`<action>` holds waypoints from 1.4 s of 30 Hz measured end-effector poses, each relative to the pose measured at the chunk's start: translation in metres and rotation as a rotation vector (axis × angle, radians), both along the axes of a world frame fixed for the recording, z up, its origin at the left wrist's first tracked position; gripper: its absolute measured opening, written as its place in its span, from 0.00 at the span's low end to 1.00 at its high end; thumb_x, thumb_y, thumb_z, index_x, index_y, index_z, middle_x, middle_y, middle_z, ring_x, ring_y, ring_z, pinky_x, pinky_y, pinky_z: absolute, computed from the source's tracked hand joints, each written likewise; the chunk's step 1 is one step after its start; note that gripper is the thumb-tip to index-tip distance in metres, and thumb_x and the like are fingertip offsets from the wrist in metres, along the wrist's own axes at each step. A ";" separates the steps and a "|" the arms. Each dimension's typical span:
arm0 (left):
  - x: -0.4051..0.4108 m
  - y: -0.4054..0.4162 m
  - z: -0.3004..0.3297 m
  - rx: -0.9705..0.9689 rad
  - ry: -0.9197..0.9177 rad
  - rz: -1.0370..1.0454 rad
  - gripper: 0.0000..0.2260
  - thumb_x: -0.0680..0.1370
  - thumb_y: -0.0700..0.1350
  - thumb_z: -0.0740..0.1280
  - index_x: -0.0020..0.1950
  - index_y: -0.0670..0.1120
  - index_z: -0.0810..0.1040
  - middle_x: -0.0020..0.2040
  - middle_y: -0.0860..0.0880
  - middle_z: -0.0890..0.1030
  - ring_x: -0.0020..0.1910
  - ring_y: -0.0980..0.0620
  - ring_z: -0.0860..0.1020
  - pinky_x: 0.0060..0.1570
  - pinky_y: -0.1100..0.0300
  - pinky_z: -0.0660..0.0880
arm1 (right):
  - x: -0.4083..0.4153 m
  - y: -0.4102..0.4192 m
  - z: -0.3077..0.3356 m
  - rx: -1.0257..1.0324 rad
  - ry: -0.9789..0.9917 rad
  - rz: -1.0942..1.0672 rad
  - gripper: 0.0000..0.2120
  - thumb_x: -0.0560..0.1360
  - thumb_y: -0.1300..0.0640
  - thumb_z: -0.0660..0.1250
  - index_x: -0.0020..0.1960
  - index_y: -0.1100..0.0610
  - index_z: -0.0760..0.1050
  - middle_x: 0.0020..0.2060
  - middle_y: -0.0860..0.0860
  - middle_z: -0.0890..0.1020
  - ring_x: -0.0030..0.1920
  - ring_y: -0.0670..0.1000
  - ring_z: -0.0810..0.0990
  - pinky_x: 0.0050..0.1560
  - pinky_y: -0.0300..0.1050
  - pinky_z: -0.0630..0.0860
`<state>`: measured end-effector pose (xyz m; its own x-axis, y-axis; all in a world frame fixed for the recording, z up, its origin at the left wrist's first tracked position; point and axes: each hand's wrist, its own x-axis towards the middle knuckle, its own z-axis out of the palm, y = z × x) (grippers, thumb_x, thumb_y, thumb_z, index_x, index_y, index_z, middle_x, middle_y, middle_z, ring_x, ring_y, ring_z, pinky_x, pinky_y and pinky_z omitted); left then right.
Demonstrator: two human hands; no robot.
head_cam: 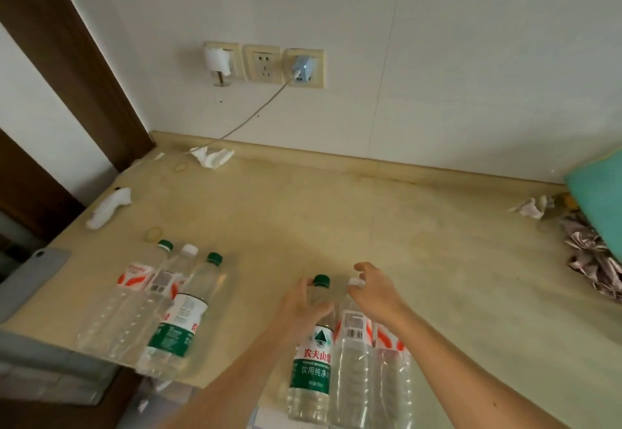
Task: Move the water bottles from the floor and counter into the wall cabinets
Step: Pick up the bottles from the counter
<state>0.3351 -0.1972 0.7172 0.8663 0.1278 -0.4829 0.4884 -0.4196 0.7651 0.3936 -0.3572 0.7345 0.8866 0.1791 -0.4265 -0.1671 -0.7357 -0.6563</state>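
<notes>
On the beige counter [336, 226] stand two groups of clear water bottles. Near the front edge, my left hand [303, 307] grips the neck of a green-labelled, green-capped bottle [311, 371]. My right hand [373, 289] closes its fingers round the top of a white-capped bottle with a red and white label [351, 361]. A third bottle with a red and white label [392, 371] stands behind my right forearm, its top hidden. At the left stand three more bottles: a green-labelled one [178, 321], a white-capped one [161, 290] and a green-capped one with a red label [134, 280].
Wall sockets [262, 63] hold a blue charger [303, 70] whose cable runs down to the counter. Crumpled tissues [212, 156] lie at the back, a white object [107, 208] at the left. A teal item [599, 199] and crumpled wrappers [592, 257] sit at the right edge. A dark door frame [77, 58] rises at the left.
</notes>
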 end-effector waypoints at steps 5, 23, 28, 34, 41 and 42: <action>-0.006 0.020 -0.001 -0.042 -0.046 0.078 0.25 0.76 0.50 0.71 0.72 0.53 0.69 0.62 0.55 0.78 0.54 0.55 0.80 0.39 0.67 0.73 | 0.010 0.013 -0.004 -0.026 0.090 -0.096 0.28 0.78 0.59 0.66 0.76 0.56 0.64 0.67 0.58 0.75 0.57 0.55 0.79 0.51 0.44 0.75; 0.011 0.086 0.066 -0.078 -0.520 0.001 0.27 0.72 0.41 0.77 0.65 0.59 0.70 0.59 0.62 0.79 0.60 0.67 0.74 0.57 0.71 0.70 | -0.009 0.044 0.090 0.369 -0.263 -0.272 0.25 0.68 0.66 0.79 0.61 0.53 0.78 0.50 0.52 0.83 0.49 0.52 0.84 0.49 0.44 0.82; 0.010 0.089 0.064 -0.008 -0.658 -0.052 0.22 0.73 0.41 0.76 0.61 0.56 0.72 0.55 0.57 0.79 0.56 0.58 0.76 0.55 0.66 0.71 | -0.027 0.047 0.102 0.340 -0.460 -0.253 0.25 0.66 0.66 0.79 0.59 0.51 0.80 0.49 0.46 0.84 0.50 0.46 0.83 0.55 0.43 0.80; 0.013 0.100 0.057 0.064 -0.578 -0.136 0.24 0.73 0.47 0.77 0.66 0.50 0.73 0.60 0.54 0.78 0.59 0.55 0.76 0.55 0.68 0.69 | -0.026 0.051 0.100 0.265 -0.538 -0.249 0.21 0.71 0.65 0.76 0.62 0.55 0.79 0.57 0.50 0.82 0.58 0.50 0.81 0.62 0.50 0.77; 0.005 0.105 0.031 -0.013 -0.513 -0.111 0.35 0.69 0.51 0.79 0.73 0.52 0.68 0.67 0.57 0.76 0.66 0.57 0.74 0.66 0.57 0.71 | -0.035 0.048 0.074 0.317 -0.400 -0.279 0.34 0.69 0.54 0.80 0.71 0.48 0.70 0.61 0.43 0.78 0.61 0.44 0.77 0.63 0.41 0.73; 0.004 0.105 0.027 -0.050 -0.497 -0.095 0.36 0.68 0.52 0.80 0.72 0.54 0.68 0.66 0.57 0.76 0.66 0.57 0.74 0.66 0.56 0.72 | -0.036 0.047 0.066 0.336 -0.355 -0.295 0.38 0.67 0.53 0.81 0.72 0.48 0.67 0.61 0.42 0.77 0.61 0.43 0.76 0.61 0.40 0.73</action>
